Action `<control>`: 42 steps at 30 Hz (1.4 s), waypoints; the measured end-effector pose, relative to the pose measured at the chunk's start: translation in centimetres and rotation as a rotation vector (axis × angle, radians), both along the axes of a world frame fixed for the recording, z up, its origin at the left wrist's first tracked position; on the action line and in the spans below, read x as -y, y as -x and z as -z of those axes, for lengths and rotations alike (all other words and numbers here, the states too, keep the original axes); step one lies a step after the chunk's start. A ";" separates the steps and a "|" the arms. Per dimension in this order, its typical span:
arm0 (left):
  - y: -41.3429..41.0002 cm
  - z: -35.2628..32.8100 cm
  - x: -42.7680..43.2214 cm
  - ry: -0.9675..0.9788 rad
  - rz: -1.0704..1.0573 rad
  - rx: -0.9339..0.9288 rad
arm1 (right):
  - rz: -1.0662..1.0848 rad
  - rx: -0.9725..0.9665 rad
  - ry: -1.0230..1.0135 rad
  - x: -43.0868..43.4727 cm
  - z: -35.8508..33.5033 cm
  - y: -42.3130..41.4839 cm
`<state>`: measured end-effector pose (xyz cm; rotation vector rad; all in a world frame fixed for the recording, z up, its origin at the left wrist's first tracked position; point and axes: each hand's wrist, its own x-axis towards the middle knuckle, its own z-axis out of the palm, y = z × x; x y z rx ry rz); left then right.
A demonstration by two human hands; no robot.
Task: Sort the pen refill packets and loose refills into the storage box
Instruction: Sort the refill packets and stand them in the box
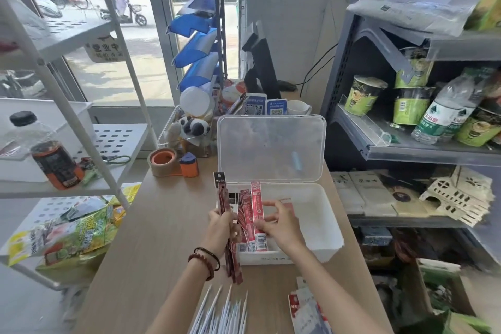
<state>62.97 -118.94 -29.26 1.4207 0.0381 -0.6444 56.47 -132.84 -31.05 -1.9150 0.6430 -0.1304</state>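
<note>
A clear storage box [320, 225] stands on the wooden counter with its lid [271, 146] propped upright. My left hand [221, 228] grips a bunch of dark red refill packets [223, 198] held upright at the box's left edge. My right hand [279, 221] pinches a bright red refill packet [257, 214] that lies among several red packets in the left part of the box. Several loose white refills [225, 312] lie fanned on the counter near me. More packets [306, 306] lie in a heap at the near right.
A tape dispenser [165, 161] and a clear bin of small toys [187, 130] stand behind the box to the left. A white rack [81, 127] with a bottle and snack bags flanks the left. Grey shelves [406, 149] with cup noodles stand at the right.
</note>
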 end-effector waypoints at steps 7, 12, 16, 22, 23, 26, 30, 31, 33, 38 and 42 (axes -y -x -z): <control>1.0 0.4 -0.8 -0.006 0.035 0.194 | -0.045 -0.063 0.161 -1.2 0.7 -0.2; 1.3 0.8 -0.4 -0.011 0.007 0.256 | -0.063 -0.118 0.331 -1.6 0.6 -0.3; 1.5 1.0 -0.4 0.028 -0.070 0.218 | -0.036 -0.160 0.428 -1.8 1.0 -0.8; 1.3 1.4 -0.7 0.091 -0.135 0.116 | -0.050 -0.108 0.371 -1.7 0.6 -0.3; 1.2 1.4 -0.8 0.104 -0.141 0.100 | -0.042 -0.093 0.357 -1.7 0.5 -0.1; 1.3 1.1 -1.0 0.160 -0.105 0.082 | -0.008 -0.009 0.273 -1.8 -0.2 0.5; 1.4 1.0 -0.9 0.177 -0.114 0.092 | -0.100 0.161 0.067 -2.3 -1.1 1.3; 1.2 1.1 -0.8 0.176 -0.127 0.098 | -0.154 0.164 0.059 -2.4 -1.1 1.5; 0.9 1.2 -0.7 0.183 -0.134 0.111 | -0.219 0.128 0.137 -2.8 -1.2 1.9; 1.0 1.3 -0.4 0.037 -0.146 0.155 | -0.211 0.077 0.289 -3.5 -0.7 1.7; 0.8 1.1 -0.3 0.046 -0.193 0.050 | -0.210 0.070 0.255 -3.3 -0.6 1.5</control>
